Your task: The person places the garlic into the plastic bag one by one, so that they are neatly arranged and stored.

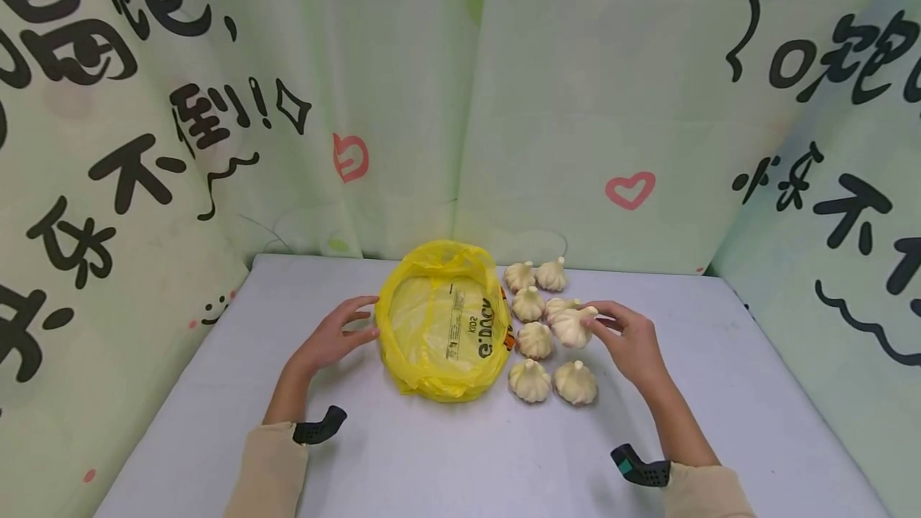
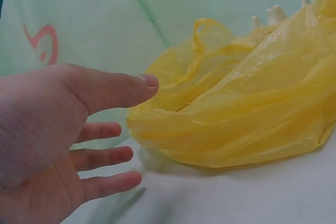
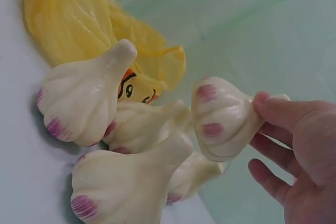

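Note:
A yellow plastic bag (image 1: 448,380) with black print lies on the table, its mouth spread wide and facing up. My left hand (image 1: 334,340) is beside the bag's left rim, thumb and fingers extended and spread, holding nothing. In the left wrist view the thumb tip (image 2: 150,81) overlaps the bag's edge; whether it touches, I cannot tell. My right hand (image 1: 629,340) pinches one garlic bulb (image 1: 571,329) by its stem, above the others. That bulb (image 3: 223,119) shows purple streaks in the right wrist view. Several more garlic bulbs (image 1: 529,380) sit right of the bag.
The table (image 1: 432,462) has a pale cloth top. Behind it and at both sides hang light green curtains (image 1: 576,118) with black lettering and red hearts. Black wrist devices are on the left forearm (image 1: 320,426) and the right forearm (image 1: 640,468).

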Motion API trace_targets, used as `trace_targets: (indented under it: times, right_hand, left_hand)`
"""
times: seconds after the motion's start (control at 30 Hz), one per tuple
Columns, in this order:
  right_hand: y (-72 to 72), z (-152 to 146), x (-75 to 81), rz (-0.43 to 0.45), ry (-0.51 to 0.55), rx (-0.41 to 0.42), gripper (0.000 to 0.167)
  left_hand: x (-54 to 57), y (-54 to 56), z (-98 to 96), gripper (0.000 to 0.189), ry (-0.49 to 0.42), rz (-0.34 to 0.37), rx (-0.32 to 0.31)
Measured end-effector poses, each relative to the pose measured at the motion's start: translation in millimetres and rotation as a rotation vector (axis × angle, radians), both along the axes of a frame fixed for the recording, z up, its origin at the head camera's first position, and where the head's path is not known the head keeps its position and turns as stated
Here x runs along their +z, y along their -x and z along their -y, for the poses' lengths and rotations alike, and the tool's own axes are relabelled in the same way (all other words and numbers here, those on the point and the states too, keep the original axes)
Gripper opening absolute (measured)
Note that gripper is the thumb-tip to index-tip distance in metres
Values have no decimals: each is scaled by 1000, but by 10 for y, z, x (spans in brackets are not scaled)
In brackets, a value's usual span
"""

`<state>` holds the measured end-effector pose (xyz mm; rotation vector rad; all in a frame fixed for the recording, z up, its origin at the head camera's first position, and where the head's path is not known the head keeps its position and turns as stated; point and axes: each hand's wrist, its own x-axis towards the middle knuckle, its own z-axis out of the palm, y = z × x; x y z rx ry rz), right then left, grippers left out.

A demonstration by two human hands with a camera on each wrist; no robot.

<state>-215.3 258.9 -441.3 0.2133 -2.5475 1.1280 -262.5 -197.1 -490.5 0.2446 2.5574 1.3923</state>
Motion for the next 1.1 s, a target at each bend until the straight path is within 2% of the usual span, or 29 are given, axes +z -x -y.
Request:
trace_targets:
  times: [0.2, 0.5, 0.83, 1.1]
  right_hand:
    - [-11, 51, 60, 19, 25, -28, 21]
    - [-3, 164, 121, 37, 143, 26, 25]
    - [51, 321, 141, 82, 141, 50, 26]
    - [79, 427, 158, 94, 152, 77, 25]
  left_hand:
    - [-44, 7, 32, 64, -30, -6, 1]
    - [-32, 20, 6, 61, -58, -18, -11]
    - [-95, 23, 6, 60, -63, -34, -18]
    - [-95, 44, -31, 61, -72, -27, -17]
